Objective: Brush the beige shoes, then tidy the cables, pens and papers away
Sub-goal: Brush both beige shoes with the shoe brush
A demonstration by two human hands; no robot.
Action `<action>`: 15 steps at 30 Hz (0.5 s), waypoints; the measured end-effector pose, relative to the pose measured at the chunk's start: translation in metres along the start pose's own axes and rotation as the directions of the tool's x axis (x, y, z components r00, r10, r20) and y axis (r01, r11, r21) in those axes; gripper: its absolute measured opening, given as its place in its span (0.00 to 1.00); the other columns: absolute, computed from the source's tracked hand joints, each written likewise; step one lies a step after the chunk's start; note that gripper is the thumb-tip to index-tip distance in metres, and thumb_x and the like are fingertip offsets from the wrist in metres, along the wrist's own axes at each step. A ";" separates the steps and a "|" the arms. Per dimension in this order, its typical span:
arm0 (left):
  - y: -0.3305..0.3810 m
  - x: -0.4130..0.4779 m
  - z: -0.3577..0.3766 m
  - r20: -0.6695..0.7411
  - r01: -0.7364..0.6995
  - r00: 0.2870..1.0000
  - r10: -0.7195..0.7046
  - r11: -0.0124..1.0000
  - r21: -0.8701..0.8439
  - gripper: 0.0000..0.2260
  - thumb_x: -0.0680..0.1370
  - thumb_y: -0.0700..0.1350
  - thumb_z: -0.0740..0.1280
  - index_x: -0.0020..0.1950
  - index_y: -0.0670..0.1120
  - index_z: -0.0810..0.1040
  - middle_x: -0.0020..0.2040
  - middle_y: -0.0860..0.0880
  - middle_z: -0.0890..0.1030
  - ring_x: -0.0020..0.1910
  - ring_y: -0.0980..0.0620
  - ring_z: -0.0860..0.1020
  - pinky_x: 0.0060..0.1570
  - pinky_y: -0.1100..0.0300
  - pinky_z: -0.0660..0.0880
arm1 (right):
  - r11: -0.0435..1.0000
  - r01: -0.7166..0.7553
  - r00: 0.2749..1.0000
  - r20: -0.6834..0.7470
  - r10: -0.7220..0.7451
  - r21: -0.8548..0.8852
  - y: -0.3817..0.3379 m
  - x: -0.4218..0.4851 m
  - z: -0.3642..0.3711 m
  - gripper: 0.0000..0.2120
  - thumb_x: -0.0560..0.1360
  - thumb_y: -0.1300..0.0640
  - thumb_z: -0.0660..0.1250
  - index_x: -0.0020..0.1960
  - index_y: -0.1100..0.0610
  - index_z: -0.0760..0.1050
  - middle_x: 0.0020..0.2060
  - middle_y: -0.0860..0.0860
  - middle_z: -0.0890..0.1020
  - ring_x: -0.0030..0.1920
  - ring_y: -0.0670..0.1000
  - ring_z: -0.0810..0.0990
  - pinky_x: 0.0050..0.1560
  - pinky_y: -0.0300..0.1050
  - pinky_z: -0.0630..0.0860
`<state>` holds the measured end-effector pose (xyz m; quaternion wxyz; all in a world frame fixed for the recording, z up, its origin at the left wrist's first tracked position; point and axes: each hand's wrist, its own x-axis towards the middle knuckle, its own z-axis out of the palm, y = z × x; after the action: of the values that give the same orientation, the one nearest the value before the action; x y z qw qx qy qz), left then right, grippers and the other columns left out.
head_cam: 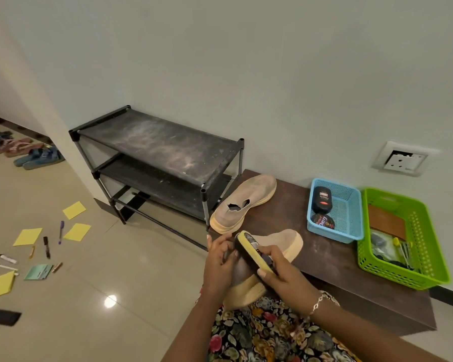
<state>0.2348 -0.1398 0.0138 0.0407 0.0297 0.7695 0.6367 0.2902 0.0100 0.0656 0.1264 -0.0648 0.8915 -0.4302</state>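
Observation:
One beige shoe [243,202] lies on the dark wooden bench [324,257] by the shoe rack. My left hand [219,267] holds the second beige shoe [280,244] at its heel end, over my lap. My right hand [285,278] grips a black and yellow shoe brush [251,250] laid against that shoe. On the floor to the left lie yellow papers [28,236], several pens and markers [60,232] and a green card [38,271]. No cable can be made out clearly.
A black two-tier shoe rack [157,158] stands against the wall. On the bench sit a blue basket [336,212] with polish items and a green basket [403,239] with small things. Sandals [37,156] line the far left floor. A wall socket [403,159] is above.

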 end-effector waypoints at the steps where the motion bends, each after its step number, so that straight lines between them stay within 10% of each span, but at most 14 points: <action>1: 0.001 0.000 -0.001 -0.008 0.011 1.000 -0.012 1.000 -0.010 0.11 0.74 0.38 0.62 0.42 0.54 0.75 0.62 0.49 0.73 0.74 0.46 0.56 0.65 0.76 0.40 | 0.999 0.039 0.999 0.013 -0.039 0.010 -0.001 -0.007 0.004 0.14 0.78 0.51 0.58 0.61 0.42 0.59 0.53 0.40 0.71 0.50 0.35 0.71 0.46 0.25 0.66; 9: 0.004 0.004 -0.020 0.020 0.039 0.999 -0.039 0.999 0.035 0.11 0.79 0.38 0.60 0.42 0.51 0.76 0.62 0.55 0.70 0.75 0.53 0.47 0.68 0.60 0.46 | 0.934 -0.066 0.988 -0.106 0.110 0.352 0.030 -0.012 -0.004 0.18 0.73 0.48 0.59 0.62 0.48 0.64 0.52 0.48 0.77 0.47 0.41 0.78 0.46 0.32 0.74; 12: 0.004 0.003 -0.034 0.022 0.005 1.000 -0.007 0.998 0.063 0.11 0.79 0.37 0.60 0.44 0.52 0.77 0.53 0.63 0.72 0.68 0.69 0.56 0.73 0.54 0.44 | 0.931 -0.104 0.983 -0.107 0.150 0.349 0.042 -0.013 0.003 0.16 0.74 0.47 0.59 0.61 0.45 0.64 0.50 0.47 0.77 0.47 0.42 0.78 0.48 0.36 0.75; 15: -0.008 0.005 -0.048 0.035 0.041 0.998 -0.043 0.997 0.061 0.10 0.79 0.38 0.61 0.45 0.51 0.77 0.55 0.62 0.72 0.70 0.60 0.57 0.74 0.52 0.44 | 0.922 -0.124 0.977 -0.118 0.178 0.368 0.045 -0.014 0.007 0.19 0.71 0.46 0.58 0.61 0.44 0.63 0.52 0.46 0.77 0.50 0.42 0.78 0.53 0.39 0.76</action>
<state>0.2252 -0.1874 0.0147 0.0672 0.0263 0.7878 0.6117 0.3048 0.0358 0.0288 0.1021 0.0605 0.8074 -0.5779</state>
